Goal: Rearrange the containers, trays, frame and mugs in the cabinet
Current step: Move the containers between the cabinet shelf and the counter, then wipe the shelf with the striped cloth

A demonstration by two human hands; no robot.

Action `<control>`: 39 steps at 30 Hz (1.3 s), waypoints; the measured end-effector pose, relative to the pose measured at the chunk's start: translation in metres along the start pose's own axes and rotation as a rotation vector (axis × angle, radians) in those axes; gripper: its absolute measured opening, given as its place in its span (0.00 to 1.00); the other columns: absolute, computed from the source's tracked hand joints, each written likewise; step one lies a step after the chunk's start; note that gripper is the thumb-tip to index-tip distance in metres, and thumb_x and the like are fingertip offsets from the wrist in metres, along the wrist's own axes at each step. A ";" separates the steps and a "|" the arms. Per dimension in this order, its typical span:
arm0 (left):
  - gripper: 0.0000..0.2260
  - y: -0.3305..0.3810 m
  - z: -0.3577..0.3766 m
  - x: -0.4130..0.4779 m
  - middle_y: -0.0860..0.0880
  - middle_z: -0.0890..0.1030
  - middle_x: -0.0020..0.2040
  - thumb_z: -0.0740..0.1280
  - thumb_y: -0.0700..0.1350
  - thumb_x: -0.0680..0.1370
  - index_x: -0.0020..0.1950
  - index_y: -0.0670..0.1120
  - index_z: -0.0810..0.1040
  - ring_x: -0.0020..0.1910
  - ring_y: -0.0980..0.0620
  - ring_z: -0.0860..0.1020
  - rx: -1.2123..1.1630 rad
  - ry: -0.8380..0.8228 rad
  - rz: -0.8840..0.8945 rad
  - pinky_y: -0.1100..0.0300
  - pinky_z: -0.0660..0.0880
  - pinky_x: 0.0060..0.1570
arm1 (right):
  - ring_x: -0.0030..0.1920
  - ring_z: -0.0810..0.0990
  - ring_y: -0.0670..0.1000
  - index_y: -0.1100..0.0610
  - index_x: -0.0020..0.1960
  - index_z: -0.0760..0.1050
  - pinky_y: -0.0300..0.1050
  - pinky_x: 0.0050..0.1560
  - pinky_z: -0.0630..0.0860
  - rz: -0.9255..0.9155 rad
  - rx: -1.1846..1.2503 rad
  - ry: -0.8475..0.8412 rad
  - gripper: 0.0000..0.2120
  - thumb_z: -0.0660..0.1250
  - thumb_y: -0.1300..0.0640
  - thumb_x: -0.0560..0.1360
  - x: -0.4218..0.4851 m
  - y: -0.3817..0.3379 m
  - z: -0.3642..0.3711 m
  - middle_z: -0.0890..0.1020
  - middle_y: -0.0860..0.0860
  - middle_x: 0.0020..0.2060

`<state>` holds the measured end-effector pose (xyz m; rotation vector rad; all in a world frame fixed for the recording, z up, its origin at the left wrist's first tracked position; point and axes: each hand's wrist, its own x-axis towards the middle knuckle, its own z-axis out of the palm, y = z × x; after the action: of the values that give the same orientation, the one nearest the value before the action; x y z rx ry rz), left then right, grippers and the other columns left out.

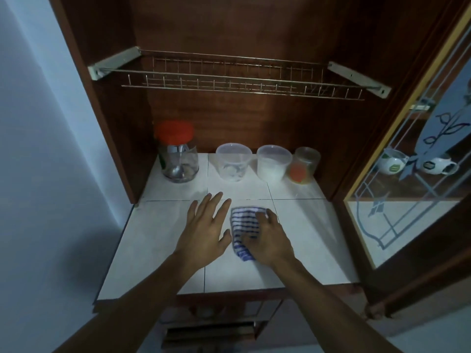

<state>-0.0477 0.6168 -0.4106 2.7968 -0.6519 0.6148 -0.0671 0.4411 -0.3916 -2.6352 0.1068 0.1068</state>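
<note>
The right hand [270, 238] covers part of the cloth [243, 225]; both are blurred. Both forearms [142, 289] run off the bottom edge. The door [382, 253] is cut by the right edge; its etched pattern masks the mugs [392, 163], labels unreadable.

You have no words or numbers here that can be made out. Seen through the patterned glass cabinet door [397, 225], the nearer white ceramic mug [391, 163] and the farther white ceramic mug [437, 165] each carry a green badge, too small and blurred to read. The clear glass jar with the red lid [178, 159] shows a green strip of label on its left side, which is also illegible.
</note>
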 end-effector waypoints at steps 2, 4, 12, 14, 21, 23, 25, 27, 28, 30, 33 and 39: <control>0.29 0.002 -0.001 -0.007 0.41 0.68 0.73 0.55 0.56 0.75 0.72 0.44 0.69 0.72 0.40 0.67 -0.011 -0.013 -0.014 0.38 0.65 0.67 | 0.72 0.64 0.57 0.54 0.76 0.56 0.53 0.69 0.68 0.024 0.007 -0.014 0.34 0.66 0.45 0.76 -0.003 0.000 0.007 0.56 0.53 0.77; 0.29 0.001 -0.002 -0.011 0.41 0.69 0.72 0.55 0.56 0.75 0.72 0.44 0.69 0.71 0.40 0.68 -0.015 -0.026 -0.030 0.37 0.66 0.66 | 0.73 0.64 0.58 0.54 0.77 0.56 0.53 0.70 0.67 0.025 0.002 -0.004 0.34 0.65 0.44 0.77 -0.002 -0.001 0.012 0.55 0.53 0.77; 0.28 0.010 0.000 -0.016 0.40 0.71 0.71 0.64 0.53 0.73 0.70 0.42 0.72 0.69 0.39 0.71 -0.015 -0.039 -0.083 0.37 0.67 0.64 | 0.68 0.67 0.59 0.57 0.75 0.53 0.56 0.65 0.68 0.185 -0.013 0.061 0.38 0.65 0.40 0.75 0.006 0.005 0.014 0.67 0.58 0.70; 0.28 0.014 0.001 -0.017 0.40 0.71 0.71 0.63 0.53 0.73 0.70 0.42 0.71 0.69 0.39 0.70 -0.028 -0.046 -0.098 0.37 0.67 0.65 | 0.68 0.66 0.59 0.56 0.74 0.53 0.56 0.64 0.67 0.238 -0.007 0.038 0.40 0.67 0.38 0.73 0.009 0.005 0.013 0.67 0.57 0.69; 0.29 0.022 -0.006 -0.014 0.41 0.71 0.71 0.62 0.55 0.73 0.71 0.43 0.71 0.69 0.38 0.70 -0.046 -0.054 -0.110 0.36 0.67 0.65 | 0.65 0.73 0.58 0.58 0.68 0.66 0.54 0.66 0.69 0.413 0.216 -0.012 0.36 0.76 0.44 0.68 0.025 0.009 0.012 0.75 0.56 0.65; 0.28 0.023 -0.008 -0.012 0.40 0.71 0.70 0.63 0.55 0.73 0.71 0.43 0.71 0.69 0.37 0.70 -0.041 -0.043 -0.098 0.35 0.68 0.63 | 0.61 0.76 0.57 0.57 0.64 0.70 0.55 0.65 0.70 0.414 0.289 -0.023 0.29 0.76 0.50 0.68 0.027 0.010 0.012 0.78 0.55 0.61; 0.28 0.024 -0.010 -0.011 0.40 0.72 0.70 0.60 0.56 0.74 0.70 0.43 0.71 0.68 0.37 0.71 -0.040 -0.040 -0.084 0.35 0.69 0.63 | 0.57 0.78 0.57 0.55 0.59 0.73 0.56 0.63 0.72 0.397 0.323 -0.018 0.21 0.74 0.53 0.69 0.028 0.011 0.013 0.80 0.53 0.57; 0.28 0.026 -0.011 -0.010 0.40 0.72 0.70 0.56 0.58 0.75 0.70 0.43 0.72 0.68 0.38 0.71 -0.044 -0.039 -0.082 0.35 0.69 0.63 | 0.54 0.79 0.56 0.52 0.54 0.74 0.57 0.60 0.75 0.349 0.357 0.016 0.14 0.72 0.56 0.69 0.027 0.013 0.014 0.81 0.53 0.54; 0.29 0.028 -0.012 -0.010 0.40 0.72 0.70 0.56 0.58 0.75 0.70 0.43 0.72 0.68 0.38 0.71 -0.042 -0.037 -0.082 0.35 0.69 0.62 | 0.52 0.79 0.56 0.51 0.52 0.74 0.56 0.59 0.76 0.319 0.380 0.030 0.12 0.70 0.58 0.70 0.025 0.015 0.013 0.81 0.52 0.53; 0.27 0.031 -0.011 -0.010 0.40 0.73 0.69 0.58 0.57 0.75 0.69 0.43 0.72 0.68 0.38 0.72 -0.035 -0.035 -0.079 0.35 0.70 0.61 | 0.52 0.79 0.56 0.52 0.53 0.74 0.50 0.55 0.76 0.252 0.420 0.029 0.11 0.66 0.61 0.71 0.019 0.018 0.007 0.80 0.50 0.49; 0.27 0.035 -0.012 -0.007 0.40 0.73 0.69 0.64 0.54 0.73 0.69 0.43 0.73 0.67 0.38 0.72 -0.031 -0.025 -0.078 0.34 0.70 0.62 | 0.51 0.79 0.56 0.56 0.55 0.74 0.45 0.49 0.76 0.207 0.471 -0.001 0.12 0.63 0.64 0.72 0.020 0.027 -0.004 0.79 0.50 0.48; 0.25 0.043 -0.017 0.001 0.41 0.74 0.69 0.65 0.50 0.73 0.68 0.42 0.73 0.67 0.40 0.73 -0.069 0.062 -0.014 0.39 0.68 0.65 | 0.48 0.84 0.55 0.53 0.52 0.78 0.57 0.54 0.81 0.149 0.664 -0.075 0.14 0.68 0.60 0.67 0.030 0.052 -0.009 0.85 0.53 0.48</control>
<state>-0.0728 0.5837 -0.3907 2.7051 -0.6288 0.6614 -0.0419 0.3897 -0.4117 -1.9569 0.2640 0.1846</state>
